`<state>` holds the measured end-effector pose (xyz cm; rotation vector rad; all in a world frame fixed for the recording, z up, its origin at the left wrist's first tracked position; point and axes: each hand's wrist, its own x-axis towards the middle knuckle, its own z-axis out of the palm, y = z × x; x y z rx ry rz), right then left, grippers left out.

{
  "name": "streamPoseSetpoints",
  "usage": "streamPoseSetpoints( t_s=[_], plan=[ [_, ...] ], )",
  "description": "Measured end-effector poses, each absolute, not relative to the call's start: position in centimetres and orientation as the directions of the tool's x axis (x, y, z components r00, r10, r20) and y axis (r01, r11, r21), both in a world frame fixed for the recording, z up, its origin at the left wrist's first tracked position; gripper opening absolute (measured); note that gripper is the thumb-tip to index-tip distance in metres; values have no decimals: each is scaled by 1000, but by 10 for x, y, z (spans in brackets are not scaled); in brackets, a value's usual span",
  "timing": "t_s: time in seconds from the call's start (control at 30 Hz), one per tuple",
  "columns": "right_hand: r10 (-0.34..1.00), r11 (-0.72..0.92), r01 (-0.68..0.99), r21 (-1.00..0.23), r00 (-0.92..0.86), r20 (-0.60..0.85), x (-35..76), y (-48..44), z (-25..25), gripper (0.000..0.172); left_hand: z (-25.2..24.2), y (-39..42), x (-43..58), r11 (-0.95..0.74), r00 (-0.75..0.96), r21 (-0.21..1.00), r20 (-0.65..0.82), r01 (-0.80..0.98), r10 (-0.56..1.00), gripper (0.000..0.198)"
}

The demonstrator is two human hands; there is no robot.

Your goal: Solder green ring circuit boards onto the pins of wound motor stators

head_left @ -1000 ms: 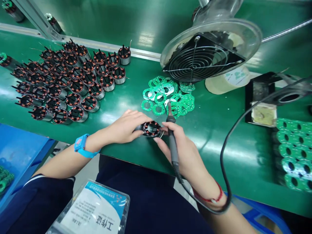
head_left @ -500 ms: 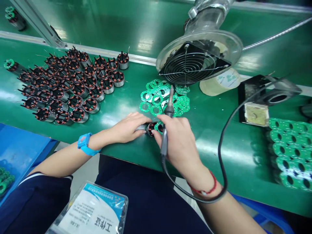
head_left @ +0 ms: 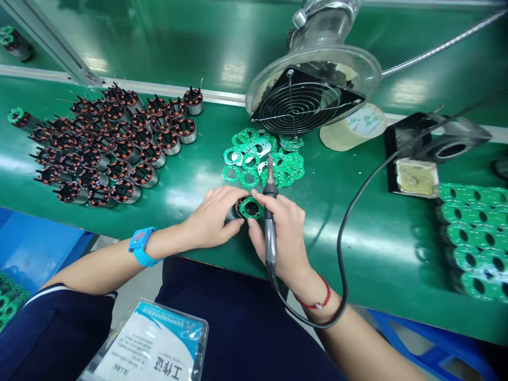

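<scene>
My left hand [head_left: 212, 216] grips a small motor stator [head_left: 238, 210] with copper windings, resting on the green table [head_left: 349, 211] near its front edge. A green ring-shaped circuit board [head_left: 251, 208] sits on top of the stator. My right hand [head_left: 283, 233] presses the board with thumb and fingertips while a black soldering iron [head_left: 270, 222] lies tucked in the same hand, its tip pointing away from me. The iron's black cord [head_left: 357, 201] loops to the right.
Several bare stators [head_left: 107, 143] stand in rows at the left. A pile of green boards [head_left: 264, 156] lies just beyond my hands. A fume fan [head_left: 305, 98] hangs above. A solder stand [head_left: 416, 159] and finished stators [head_left: 476, 238] stand at right. Blue bins [head_left: 27, 248] sit lower left.
My right hand fetched a green board from the pile and set it on the stator that my left hand holds. The view shifted slightly.
</scene>
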<state>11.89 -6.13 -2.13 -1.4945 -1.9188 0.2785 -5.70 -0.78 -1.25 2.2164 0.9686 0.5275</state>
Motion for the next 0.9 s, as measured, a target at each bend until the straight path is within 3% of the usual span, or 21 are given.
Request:
streamPoseSetpoints(
  t_s=[0.1, 0.23, 0.47, 0.7, 0.9],
  plan=[
    [906, 387, 706, -594, -172, 386, 129, -63, -24, 53, -11, -14, -45, -550, 628, 615, 111, 565, 770, 39],
    [915, 386, 674, -630, -193, 354, 137, -60, -27, 51, -12, -17, -35, -620, 637, 439, 130, 650, 760, 33],
    [888, 366, 697, -617, -65, 454, 135, -59, -33, 48, -1, -20, -37, -680, 687, 326, 115, 656, 718, 35],
    [883, 381, 676, -631, -62, 466, 135, -59, -32, 46, 4, -12, -47, -710, 753, 439, 106, 550, 649, 31],
    [886, 404, 623, -670, -85, 455, 138, -59, -32, 45, -5, -13, -45, -662, 674, 498, 191, 560, 714, 33]
  ],
)
